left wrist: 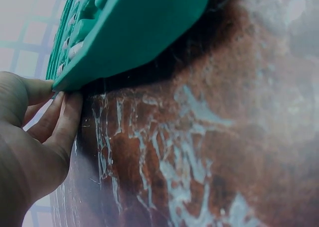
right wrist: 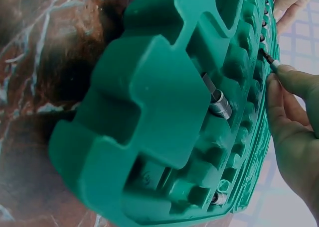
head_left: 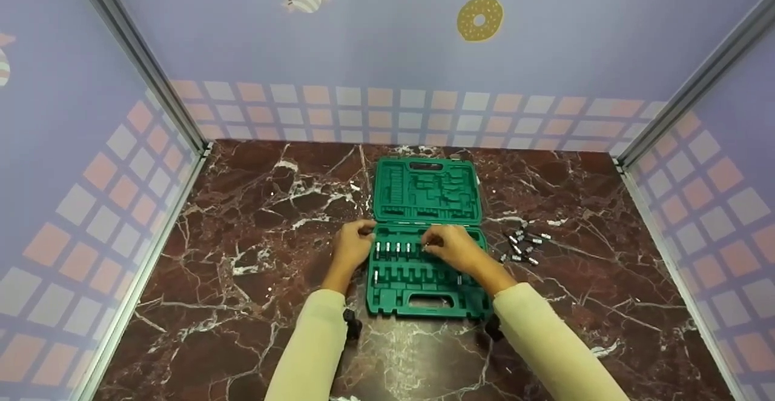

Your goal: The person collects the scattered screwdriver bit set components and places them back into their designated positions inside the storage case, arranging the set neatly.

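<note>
A green socket-set case (head_left: 393,311) lies unfolded on the marble-patterned table, its moulded lid (head_left: 427,213) laid back behind it. My left hand (head_left: 352,243) pinches the case's left edge, thumb above and fingers underneath in the left wrist view. Over the upper row of slots, my right hand (head_left: 451,245) holds a bit socket (right wrist: 271,62) between thumb and fingertips, its dark tip pointing at a slot. Several bit sockets (head_left: 388,248) stand side by side left of that hand. In the lower row, one socket (head_left: 375,277) sits at the left and another bit socket (right wrist: 220,105) at the right.
Several loose bit sockets (head_left: 525,245) lie scattered on the table right of the case. Patterned wall panels (head_left: 387,43) enclose the back and both sides, joined by grey metal posts (head_left: 145,56).
</note>
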